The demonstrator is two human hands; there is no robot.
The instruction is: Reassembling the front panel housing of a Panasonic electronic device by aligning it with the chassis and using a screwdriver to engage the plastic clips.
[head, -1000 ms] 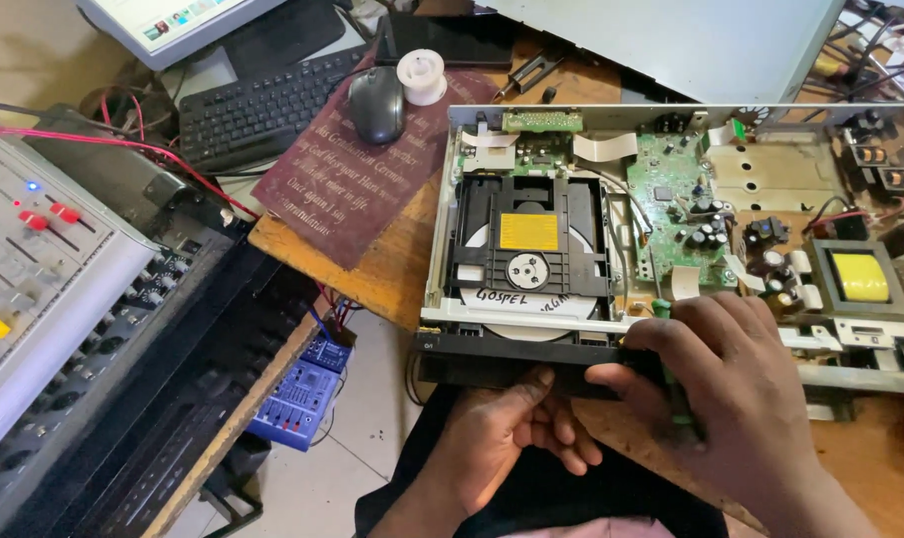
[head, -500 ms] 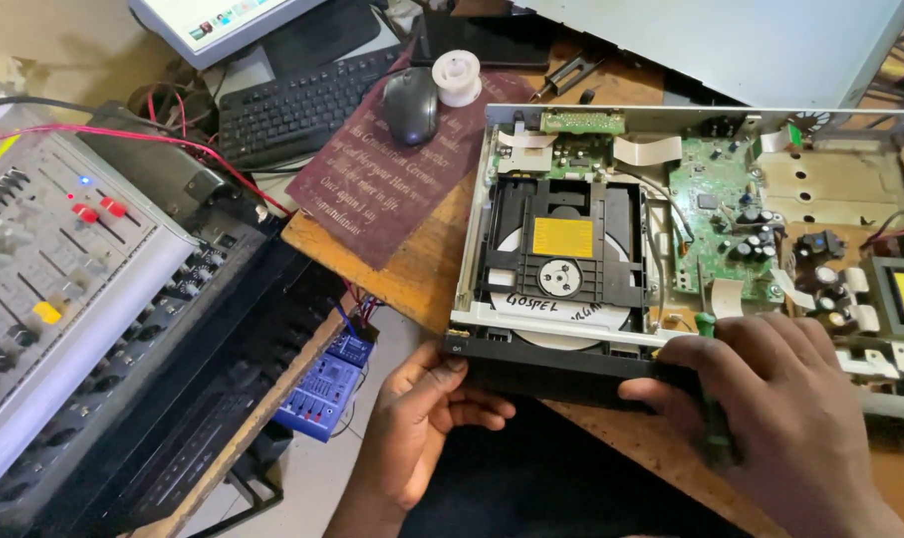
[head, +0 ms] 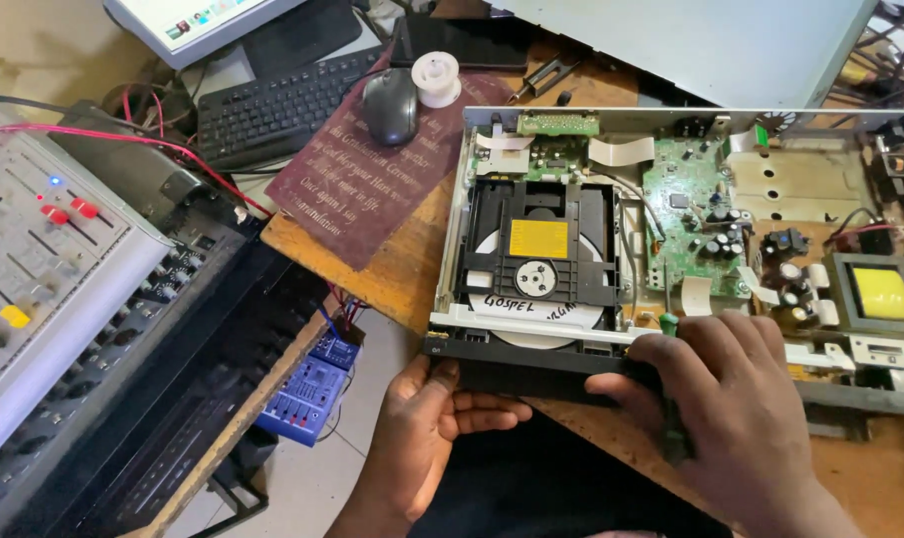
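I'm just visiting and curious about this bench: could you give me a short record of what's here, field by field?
Left hand: grips the left end of the player's black front panel
Right hand: on the panel's right part, holding a green-tipped tool
Player: cover off, disc in tray, green board exposed
Left of player: mouse, keyboard, mixer

Cluttered wooden workbench (head: 402, 279), pale floor (head: 302, 478)

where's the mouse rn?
Head view, upper middle: the grey mouse sits on the maroon mat, just left of the white tape roll, right of the black keyboard, beyond the opened disc player.
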